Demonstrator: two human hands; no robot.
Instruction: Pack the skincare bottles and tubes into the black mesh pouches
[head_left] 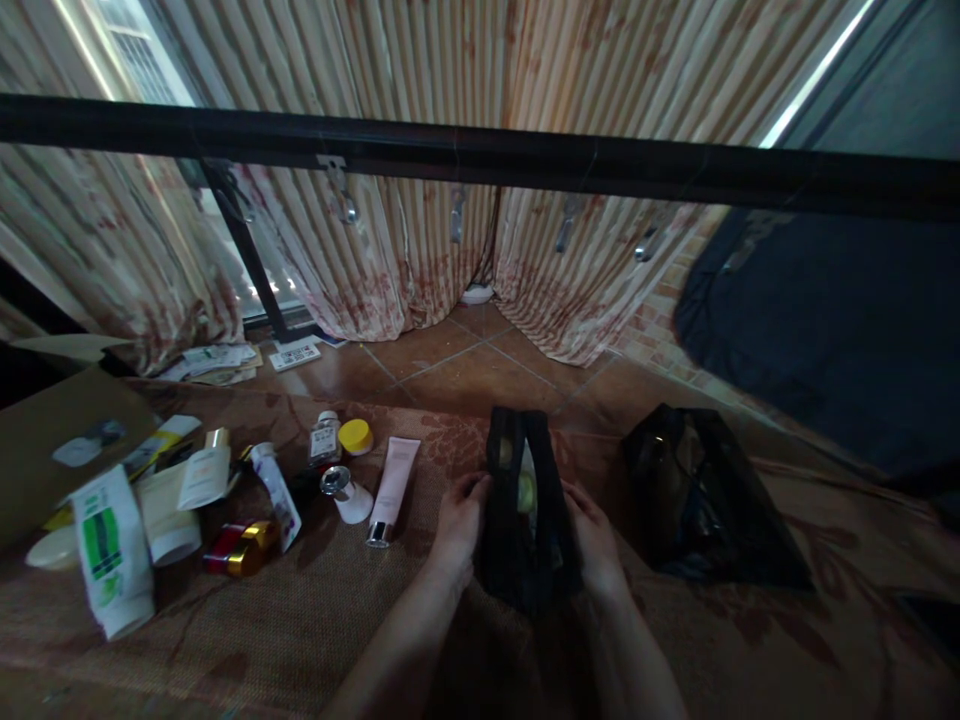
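A black toiletry bag (499,540) stands on the brown patterned cloth (300,640) with its top opening parted. Something pale and yellowish-green (527,492) shows inside. My left hand (459,520) grips the bag's left side and my right hand (596,530) its right side; some fingertips are hidden behind it. Left of the bag lies a pink tube (395,490) with a silver cap. Beside that are a white bottle with a silver top (349,495), a round yellow-lidded jar (355,436) and a small clear labelled bottle (325,440).
Several tubes, including a white-and-green one (112,550), and a red-and-gold container (240,548) lie by a cardboard box (67,440) at left. A second black bag (712,500) sits at right. A dark horizontal rail (480,150) with hanging clips crosses before the curtains (420,260).
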